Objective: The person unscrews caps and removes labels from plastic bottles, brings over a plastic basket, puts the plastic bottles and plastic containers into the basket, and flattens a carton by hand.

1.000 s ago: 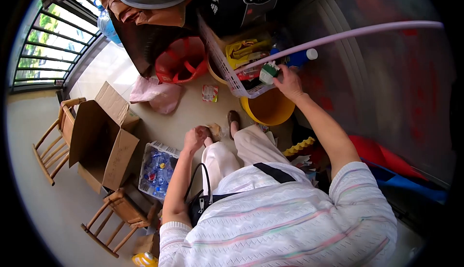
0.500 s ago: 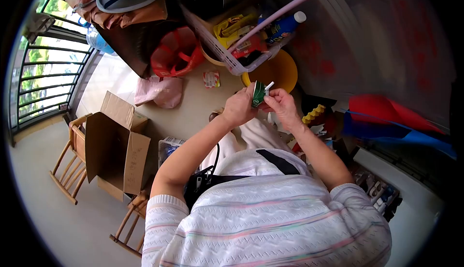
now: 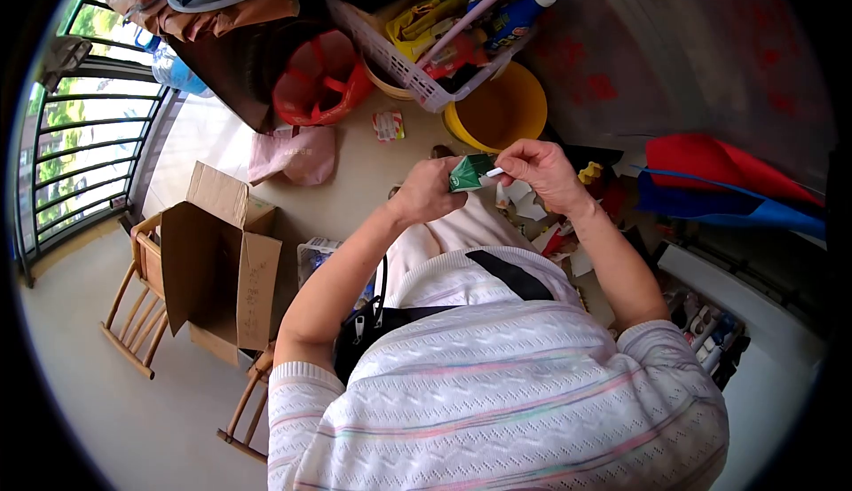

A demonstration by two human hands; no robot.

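Observation:
My left hand is closed around a small green box with a pale mark on its side, held above my lap. The fingers of my right hand pinch a short white stick at the box's right end. I cannot make out whether the stick's tip is inside the box or just against it. Below the right hand lie white paper scraps and other litter.
Ahead stand a yellow bucket, a lilac basket of bottles and packets, and a red basket. An open cardboard box is at the left beside a bamboo chair. A pink bag lies on the floor.
The green box has moved slightly left and down and tilted. My right hand has moved right, and the white stick, which pointed up and right, now lies nearly level in its fingers.

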